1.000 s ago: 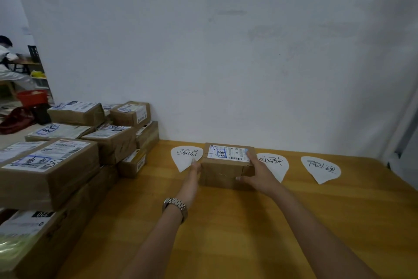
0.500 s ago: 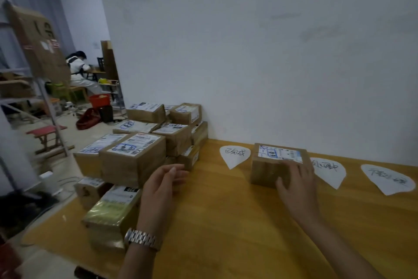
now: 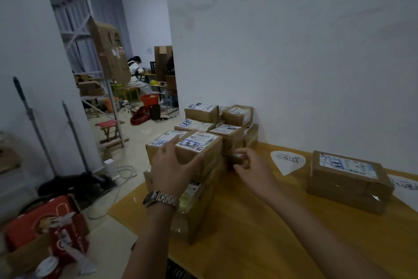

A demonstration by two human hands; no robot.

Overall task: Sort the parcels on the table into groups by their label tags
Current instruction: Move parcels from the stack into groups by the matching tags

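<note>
Wooden table (image 3: 260, 233), stacked parcels (image 3: 199, 149) (labels up), left hand (image 3: 172, 170) and right hand (image 3: 255, 170) spread, empty

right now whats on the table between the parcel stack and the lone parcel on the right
In the head view, a white paper tag with handwriting lies on the table between the stack and the lone parcel.

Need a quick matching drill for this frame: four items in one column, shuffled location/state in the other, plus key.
Items:
1. left hand
2. right hand
3. lone parcel
4. white paper tag

Places/states:
A. flat on the table, between the stack and the lone parcel
B. open, in front of the top parcel of the near stack
C. on the table at right, apart from the stack
D. fingers curled, empty, beside the stack

Pairs: 1-B, 2-D, 3-C, 4-A
</note>
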